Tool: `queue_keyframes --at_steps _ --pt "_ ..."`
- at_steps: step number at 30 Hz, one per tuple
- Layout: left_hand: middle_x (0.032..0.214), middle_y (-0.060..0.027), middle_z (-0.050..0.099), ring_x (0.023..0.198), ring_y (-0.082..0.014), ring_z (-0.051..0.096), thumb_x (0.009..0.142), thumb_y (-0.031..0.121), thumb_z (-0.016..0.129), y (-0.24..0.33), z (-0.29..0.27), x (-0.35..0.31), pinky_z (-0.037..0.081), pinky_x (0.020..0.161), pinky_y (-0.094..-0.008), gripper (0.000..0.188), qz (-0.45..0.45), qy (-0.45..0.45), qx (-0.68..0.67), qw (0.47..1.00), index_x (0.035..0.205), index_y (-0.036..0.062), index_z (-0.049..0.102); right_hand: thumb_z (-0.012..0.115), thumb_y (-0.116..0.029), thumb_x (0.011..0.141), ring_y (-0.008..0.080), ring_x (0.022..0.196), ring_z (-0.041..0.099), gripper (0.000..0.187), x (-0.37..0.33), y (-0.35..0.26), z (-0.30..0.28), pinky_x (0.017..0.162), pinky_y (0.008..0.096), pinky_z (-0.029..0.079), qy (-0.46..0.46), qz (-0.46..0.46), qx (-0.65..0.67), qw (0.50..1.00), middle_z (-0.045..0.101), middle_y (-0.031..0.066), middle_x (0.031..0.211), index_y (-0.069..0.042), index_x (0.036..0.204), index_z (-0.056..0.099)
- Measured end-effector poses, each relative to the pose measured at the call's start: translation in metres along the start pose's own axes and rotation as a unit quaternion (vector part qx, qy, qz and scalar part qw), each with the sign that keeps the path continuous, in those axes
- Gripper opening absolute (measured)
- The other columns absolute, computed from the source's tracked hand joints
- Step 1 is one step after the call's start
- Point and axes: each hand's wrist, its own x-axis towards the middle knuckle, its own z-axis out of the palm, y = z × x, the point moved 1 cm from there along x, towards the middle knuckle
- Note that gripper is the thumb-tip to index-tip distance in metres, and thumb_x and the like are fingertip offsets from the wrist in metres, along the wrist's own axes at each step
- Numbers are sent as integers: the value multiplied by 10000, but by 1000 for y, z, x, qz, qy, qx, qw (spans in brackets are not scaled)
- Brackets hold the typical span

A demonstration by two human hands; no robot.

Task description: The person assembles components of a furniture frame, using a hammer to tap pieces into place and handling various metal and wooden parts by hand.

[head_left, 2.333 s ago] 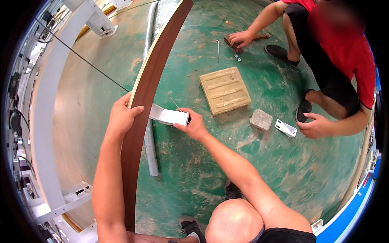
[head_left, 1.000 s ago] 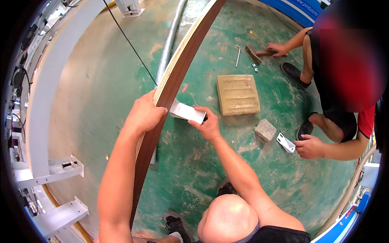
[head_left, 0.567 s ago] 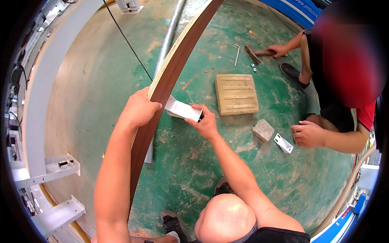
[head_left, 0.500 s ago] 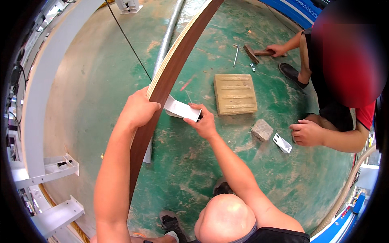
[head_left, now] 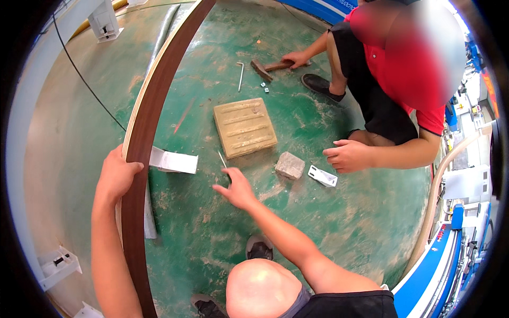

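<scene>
My left hand [head_left: 117, 175] clasps the brown board [head_left: 152, 103], thumb over its face. Right of the board juts a white bracket [head_left: 178, 162]; my right hand [head_left: 238, 191] is apart from it, thumb and forefinger spread. Green floor [head_left: 185, 233] leaves room between the board and my right forearm; beyond, well right of the board, lies a yellowish block [head_left: 245, 127]. The board hides the bracket's inner end and runs out of view top and bottom. Whether my right hand holds the thin rod [head_left: 222, 159] beside it, I can't tell.
</scene>
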Motion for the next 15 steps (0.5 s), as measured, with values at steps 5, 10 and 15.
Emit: queue_keyframes --at_steps 5,10,15 --pt "1043 -183 723 971 -296 695 784 50 665 -1 -8 -5 522 888 -386 425 1 11 3 1000 1200 -31 634 788 -306 833 386 1236 590 561 44 -21 -86 1056 447 473 -47 -22 -100 994 615 251 1321 -19 1287 625" --pt "1038 -193 725 966 -316 697 764 66 678 -3 0 1 521 895 -390 440 12 13 2 1000 1193 -22 644 709 -160 862 378 1369 497 641 164 5 -185 1171 439 387 190 -49 -179 964 537 230 1462 -16 1452 505" --pt "1044 -231 726 1003 -379 695 735 108 681 -11 -6 1 521 909 -414 435 23 26 11 999 1155 -1 663 671 -93 810 349 1373 478 670 210 9 -214 1150 455 403 203 -107 -398 888 497 183 1505 -49 1456 500"
